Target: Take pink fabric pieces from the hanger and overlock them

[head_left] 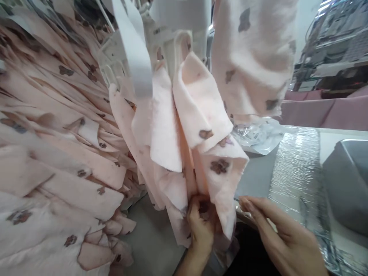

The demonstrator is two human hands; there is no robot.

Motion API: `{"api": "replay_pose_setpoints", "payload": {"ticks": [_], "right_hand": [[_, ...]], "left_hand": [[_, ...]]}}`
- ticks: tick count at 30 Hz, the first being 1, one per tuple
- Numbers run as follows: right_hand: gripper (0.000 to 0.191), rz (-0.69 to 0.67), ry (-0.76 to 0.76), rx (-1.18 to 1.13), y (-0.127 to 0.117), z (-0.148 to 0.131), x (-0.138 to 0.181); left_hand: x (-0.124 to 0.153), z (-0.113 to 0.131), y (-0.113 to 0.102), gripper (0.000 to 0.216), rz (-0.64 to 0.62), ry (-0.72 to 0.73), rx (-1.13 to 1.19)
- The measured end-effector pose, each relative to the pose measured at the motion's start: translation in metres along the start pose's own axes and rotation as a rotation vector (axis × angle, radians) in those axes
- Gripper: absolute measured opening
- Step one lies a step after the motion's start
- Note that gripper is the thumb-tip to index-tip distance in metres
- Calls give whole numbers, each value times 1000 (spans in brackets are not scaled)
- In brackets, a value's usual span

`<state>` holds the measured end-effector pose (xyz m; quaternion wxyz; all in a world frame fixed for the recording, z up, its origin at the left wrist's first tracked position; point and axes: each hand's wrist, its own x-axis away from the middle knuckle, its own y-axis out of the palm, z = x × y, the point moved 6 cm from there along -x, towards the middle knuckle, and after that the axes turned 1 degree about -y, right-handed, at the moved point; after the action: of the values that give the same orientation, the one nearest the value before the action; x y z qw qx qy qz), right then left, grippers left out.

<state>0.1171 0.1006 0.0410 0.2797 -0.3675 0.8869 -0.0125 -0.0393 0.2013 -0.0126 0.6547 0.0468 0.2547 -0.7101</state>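
Observation:
A bunch of pale pink fabric pieces [198, 115] with small brown printed shapes hangs down in the middle of the view from a white machine part [172, 42]. My left hand [201, 226] is closed around the lower ends of these pieces, near the table's front edge. My right hand [276, 234] lies just to the right of the fabric, fingers stretched out and pointing left, its fingertips close to the fabric's lower corner. It holds nothing that I can see.
A large heap of the same pink cut pieces [57, 153] fills the left side. A silvery foil-like sheet [296, 168] covers the grey table [255, 172] at right, beside a grey metal box [347, 184]. Crumpled clear plastic [255, 134] lies behind.

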Motion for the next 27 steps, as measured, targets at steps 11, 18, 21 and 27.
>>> {"api": "replay_pose_setpoints", "payload": {"ticks": [11,18,21,27], "right_hand": [[21,-81,29,350,3,34,16],[17,-177,-61,202,6,31,46],[25,-313,-12,90,26,32,61],[9,-309,129,-264,26,21,67]], "left_hand": [[-15,10,2,28,33,62,-179],[-18,6,-12,28,-26,85,-186],[-10,23,-16,59,-93,106,-178],[11,33,-19,43,-173,-125,33]]}}
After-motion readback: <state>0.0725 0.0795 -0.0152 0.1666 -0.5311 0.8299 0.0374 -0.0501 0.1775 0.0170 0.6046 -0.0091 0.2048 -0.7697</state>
